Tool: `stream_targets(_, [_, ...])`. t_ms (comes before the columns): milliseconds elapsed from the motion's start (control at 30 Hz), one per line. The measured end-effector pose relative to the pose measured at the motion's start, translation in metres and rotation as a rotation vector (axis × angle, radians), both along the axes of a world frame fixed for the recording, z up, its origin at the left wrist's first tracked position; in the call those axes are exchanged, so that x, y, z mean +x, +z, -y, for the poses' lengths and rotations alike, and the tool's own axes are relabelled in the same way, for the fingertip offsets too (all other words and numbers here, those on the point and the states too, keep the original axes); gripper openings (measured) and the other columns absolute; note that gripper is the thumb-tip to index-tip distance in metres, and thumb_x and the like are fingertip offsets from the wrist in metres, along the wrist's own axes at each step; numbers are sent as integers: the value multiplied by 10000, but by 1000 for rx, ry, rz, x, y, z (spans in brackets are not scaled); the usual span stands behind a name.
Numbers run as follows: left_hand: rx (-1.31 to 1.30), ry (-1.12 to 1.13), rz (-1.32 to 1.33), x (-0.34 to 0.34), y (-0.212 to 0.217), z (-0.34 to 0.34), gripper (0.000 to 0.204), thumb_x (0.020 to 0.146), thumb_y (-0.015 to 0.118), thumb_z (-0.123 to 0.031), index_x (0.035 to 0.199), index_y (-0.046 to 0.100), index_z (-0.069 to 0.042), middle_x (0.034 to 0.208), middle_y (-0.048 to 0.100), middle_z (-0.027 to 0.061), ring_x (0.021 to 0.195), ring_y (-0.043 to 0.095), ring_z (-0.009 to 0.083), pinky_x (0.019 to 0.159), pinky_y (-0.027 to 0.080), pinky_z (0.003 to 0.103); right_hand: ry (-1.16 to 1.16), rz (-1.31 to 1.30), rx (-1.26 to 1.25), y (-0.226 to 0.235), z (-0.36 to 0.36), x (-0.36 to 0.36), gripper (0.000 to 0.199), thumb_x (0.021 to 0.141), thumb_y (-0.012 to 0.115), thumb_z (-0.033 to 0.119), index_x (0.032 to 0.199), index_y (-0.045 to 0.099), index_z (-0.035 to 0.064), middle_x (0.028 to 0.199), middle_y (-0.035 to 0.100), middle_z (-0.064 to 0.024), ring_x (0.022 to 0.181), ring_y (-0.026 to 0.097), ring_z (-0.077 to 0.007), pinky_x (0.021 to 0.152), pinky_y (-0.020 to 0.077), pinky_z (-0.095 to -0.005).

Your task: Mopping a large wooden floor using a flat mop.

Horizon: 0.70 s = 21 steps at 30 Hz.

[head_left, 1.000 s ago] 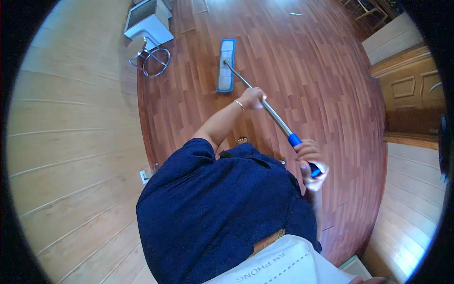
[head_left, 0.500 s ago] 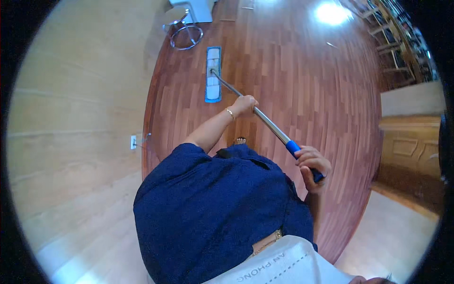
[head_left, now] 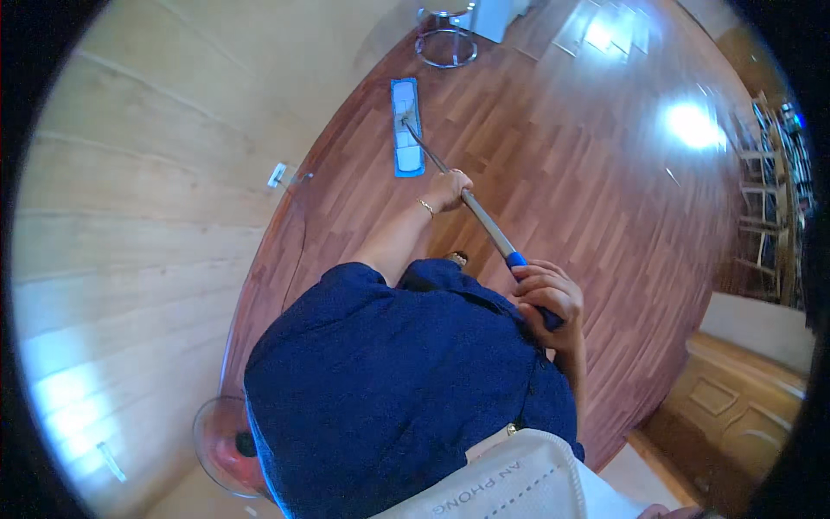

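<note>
A long-handled flat mop slants across the floor ahead of me. Its rectangular head (head_left: 408, 157), white on top with a blue fringe, lies flat on the wooden floor near the left wall. My left hand (head_left: 450, 189) is wrapped round the metal pole (head_left: 488, 221) partway down. At the pole's top end my right hand (head_left: 552, 294) is closed over the blue grip (head_left: 516, 260), and its fingers hide part of the grip.
Beyond the mop head stands a round chrome stool (head_left: 448, 62) beside a white panel (head_left: 484, 19). A wall socket (head_left: 277, 176) with a cord is on the left. A round fan-like object (head_left: 226, 450) sits at lower left, a wooden cabinet (head_left: 718, 398) at right, and wooden chair-like frames (head_left: 762, 203) farther up.
My view has turned left, so the stool and wall socket appear farther right and the fan-like object has come in. The mop head has tilted slightly in view. Both hands keep their hold.
</note>
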<state>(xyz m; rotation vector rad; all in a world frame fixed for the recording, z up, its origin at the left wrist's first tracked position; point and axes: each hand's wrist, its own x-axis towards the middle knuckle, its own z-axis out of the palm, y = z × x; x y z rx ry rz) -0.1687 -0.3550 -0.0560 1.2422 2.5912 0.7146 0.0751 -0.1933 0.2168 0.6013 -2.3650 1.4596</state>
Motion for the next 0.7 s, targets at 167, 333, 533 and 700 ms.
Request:
stream_targets(167, [187,125,4,67,34,11,212,729,649,-267,606,601,-100,708,631,145,762,621,344,632,489,472,143,-51,-84,30,-30,14,122,700,699,116,748,599,65,758,674,-80,832,695,-309,795,509,-435])
stream_targets(333, [176,303,102,108,48,45,316,773,654,-259,576,492,-72,625,545,167,676,554,380,594,430,491,303,-42,-214,47,-35,-5,124,701,685,152,706,604,58,685,660,-85,751,697,-297,759,519,-438])
stream_targets(533, [64,591,67,174,68,85,262,737,638,-304,628,560,-79,731,593,147,747,609,368,636,492,497,487,-10,-365,47,-23,-15,124,717,680,161,689,614,59,671,659,-82,727,692,-277,720,514,-424])
stream_targets(700, [5,731,103,208,56,132,303,750,637,-335,619,538,-80,745,598,133,777,611,358,620,484,496,648,131,-413,30,3,-32,110,707,676,167,712,644,62,698,666,-82,740,680,-275,761,501,-405])
